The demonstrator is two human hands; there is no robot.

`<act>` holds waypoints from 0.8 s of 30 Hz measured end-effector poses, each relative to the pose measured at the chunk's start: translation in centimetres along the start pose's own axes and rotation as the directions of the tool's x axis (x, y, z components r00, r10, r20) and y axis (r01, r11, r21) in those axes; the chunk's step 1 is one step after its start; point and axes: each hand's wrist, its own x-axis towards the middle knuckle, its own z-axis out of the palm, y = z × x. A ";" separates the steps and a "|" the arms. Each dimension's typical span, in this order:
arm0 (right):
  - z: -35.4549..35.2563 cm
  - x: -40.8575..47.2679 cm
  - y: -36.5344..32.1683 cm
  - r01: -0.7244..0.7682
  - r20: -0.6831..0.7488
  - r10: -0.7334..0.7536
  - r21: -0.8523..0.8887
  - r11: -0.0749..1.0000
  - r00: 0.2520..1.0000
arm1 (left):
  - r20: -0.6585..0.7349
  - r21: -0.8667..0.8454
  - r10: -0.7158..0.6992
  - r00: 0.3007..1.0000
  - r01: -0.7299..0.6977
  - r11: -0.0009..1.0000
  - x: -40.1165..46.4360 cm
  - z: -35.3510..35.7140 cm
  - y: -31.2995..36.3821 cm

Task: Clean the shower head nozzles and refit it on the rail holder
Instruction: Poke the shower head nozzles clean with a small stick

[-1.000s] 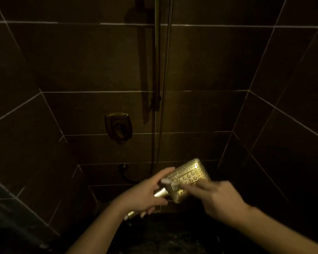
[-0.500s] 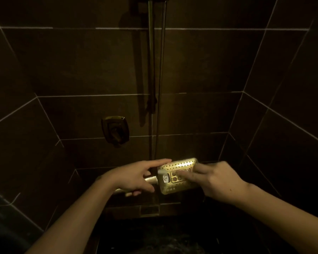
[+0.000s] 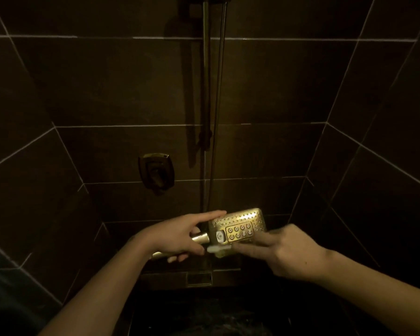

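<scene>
Since 1.0 s ago: shower head [image 3: 238, 226] levelled out from a tilt, nozzle face now square to camera; white brush tip [image 3: 215, 249] dropped from the face's left edge to just below its lower-left corner.

Left hand [image 3: 177, 236]: fingers wrapped round the gold handle [image 3: 200, 237] just left of the shower head, index finger stretched along the top edge. Gripping it firmly, by the look of it.
Right hand [image 3: 284, 251]: fingers curled on a thin white tool, likely a small brush; only the tip shows, rest hidden under the hand. Tip touching or just off the lower edge, cannot tell which.

Shower head location: held in mid-air, below the foot of the rail [image 3: 206, 93], right of and below the wall valve [image 3: 157, 173]. Hose [image 3: 217, 105] hanging beside the rail, down behind the shower head.

Progress, as a judgement: mid-scrub. Head off the holder, nozzles under work; cleanliness not readable in this light. Left: finish scrubbing, probably rinse, refit on the rail holder [image 3: 205, 138].

Materials: shower head rectangular, rounded corners, polished gold metal, glossy; field of fine holes plus a raised panel of eight round nozzles and one white button. Walls large dark matte tiles, pale grout.
</scene>
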 end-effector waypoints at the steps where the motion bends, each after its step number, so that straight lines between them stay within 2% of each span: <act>1: 0.1 0.1 -0.5 -0.006 0.020 0.006 0.026 1.000 1.000 | -0.001 -0.002 -0.002 1.000 0.002 1.000 -0.2 0.0 -0.3; 4: -0.5 1.2 -0.5 -0.187 -0.044 0.190 0.066 0.980 0.981 | -0.006 -0.024 -0.003 1.000 0.003 1.000 -0.6 0.2 -1.0; 5: -0.7 1.6 -0.6 -0.203 -0.039 0.205 0.055 0.978 0.978 | -0.008 -0.029 -0.001 1.000 0.001 1.000 -0.7 0.4 -1.1; 8: 0.1 2.1 -1.9 -0.069 0.053 0.066 0.054 0.996 0.996 | -0.022 -0.024 0.000 1.000 0.000 1.000 -0.8 0.4 -1.7; 9: 0.3 2.0 -2.3 -0.081 0.069 0.076 0.076 0.994 0.995 | -0.029 -0.031 -0.002 1.000 0.001 1.000 -0.9 0.3 -2.0; 14: 1.6 2.8 -3.6 -0.308 0.047 0.305 0.100 0.946 0.951 | -0.084 -0.121 -0.012 0.996 0.001 0.993 -1.8 0.1 -3.9; 18: 2.1 4.6 -5.5 -0.336 0.114 0.325 0.097 0.937 0.939 | -0.093 -0.066 -0.018 0.995 0.012 0.998 -1.9 -0.2 -5.1; 24: 1.3 6.2 -5.1 -0.359 0.092 0.356 0.013 0.933 0.930 | 0.001 -0.019 -0.011 1.000 0.011 1.000 -2.3 -1.8 -6.3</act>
